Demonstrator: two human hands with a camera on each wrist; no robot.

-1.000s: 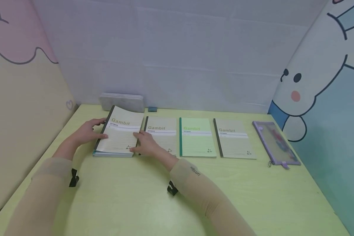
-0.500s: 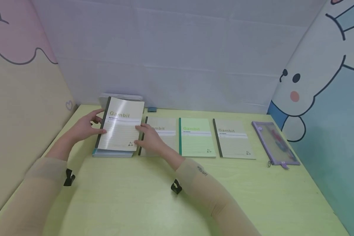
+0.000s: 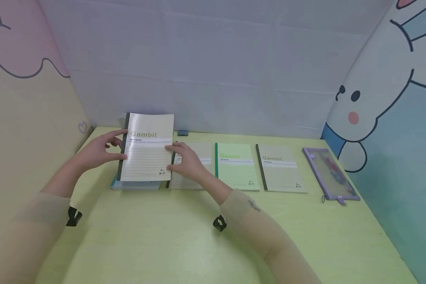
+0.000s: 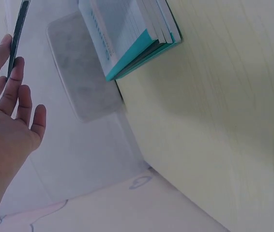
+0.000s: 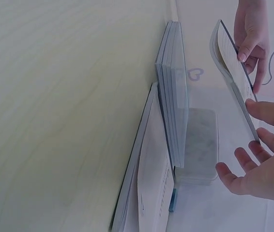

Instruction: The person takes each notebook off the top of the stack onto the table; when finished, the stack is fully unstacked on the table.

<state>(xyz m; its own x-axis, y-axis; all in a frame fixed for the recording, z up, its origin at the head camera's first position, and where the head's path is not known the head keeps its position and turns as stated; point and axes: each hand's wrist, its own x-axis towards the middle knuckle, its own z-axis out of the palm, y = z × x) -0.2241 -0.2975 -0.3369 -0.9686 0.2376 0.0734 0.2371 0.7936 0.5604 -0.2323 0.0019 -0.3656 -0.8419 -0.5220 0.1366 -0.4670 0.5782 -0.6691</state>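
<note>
Now the left hand (image 3: 97,152) pinches the spine edge of a notebook (image 3: 147,148), raised above the stack (image 3: 135,184) on the desk (image 3: 170,236) (cover toward the camera); the right hand (image 3: 186,161) holds its opposite edge, fingers lightly curled.

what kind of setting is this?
Probably a staged desk booth, not a real study. A pale green table is boxed in by cartoon wall panels, with Gambit notebooks in a neat row, a pencil pouch, and both hands lifting one notebook.
</note>
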